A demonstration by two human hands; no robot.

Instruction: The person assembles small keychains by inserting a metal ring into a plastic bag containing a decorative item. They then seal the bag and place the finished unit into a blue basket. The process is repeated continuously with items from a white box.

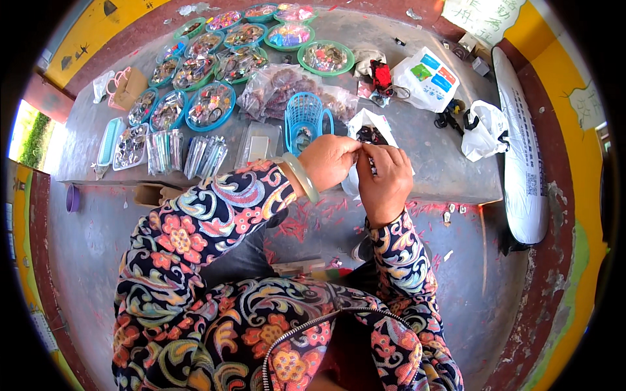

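Note:
My left hand [328, 163] and my right hand [385, 181] meet with their fingertips pinched together above the front edge of the platform. Whatever sits between the fingers is too small and covered to make out. Just behind them lies an open white plastic bag [385, 124] with small dark pieces [370, 134] inside. Beside my left hand stands a blue plastic basket [304, 107] with a handle, holding a few small items at its bottom. A pale bangle [301, 177] circles my left wrist.
Round trays [210, 106] of small trinkets crowd the platform's left and back. Bundled pens [164, 151], a white tray [130, 146] and clear bags of reddish pieces [280, 91] lie nearer. White bags [427, 78] and a long wrapped roll [521, 150] are at right. Red scraps [293, 225] litter the floor.

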